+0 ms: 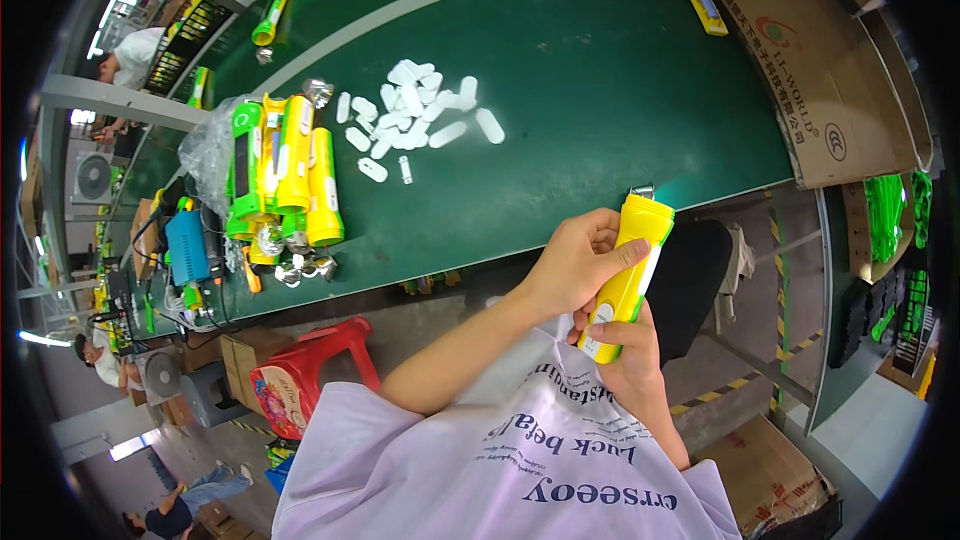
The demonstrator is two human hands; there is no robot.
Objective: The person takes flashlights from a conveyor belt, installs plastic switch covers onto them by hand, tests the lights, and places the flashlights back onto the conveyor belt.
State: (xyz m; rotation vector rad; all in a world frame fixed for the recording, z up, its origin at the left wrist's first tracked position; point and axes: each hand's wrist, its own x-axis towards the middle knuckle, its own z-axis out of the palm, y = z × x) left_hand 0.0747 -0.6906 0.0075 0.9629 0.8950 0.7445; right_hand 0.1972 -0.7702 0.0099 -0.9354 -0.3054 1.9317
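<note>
I have my left hand (pixel 578 265) clamped on the yellow torch (pixel 627 280) near its top and my right hand (pixel 632 355) gripping its lower end, in front of my shirt (pixel 500 450) by the table's (pixel 620 110) near edge; white pieces (pixel 410 100) lie scattered there, beside more torches (pixel 293 155) bunched to their left

Assembly workshop, yours: green bench (pixel 600 90), many flashlights (pixel 294 165), loose white parts (pixel 411 100), cartons (pixel 800 60), striped floor tape (pixel 712 397), co-workers (pixel 138 58) beyond you.
</note>
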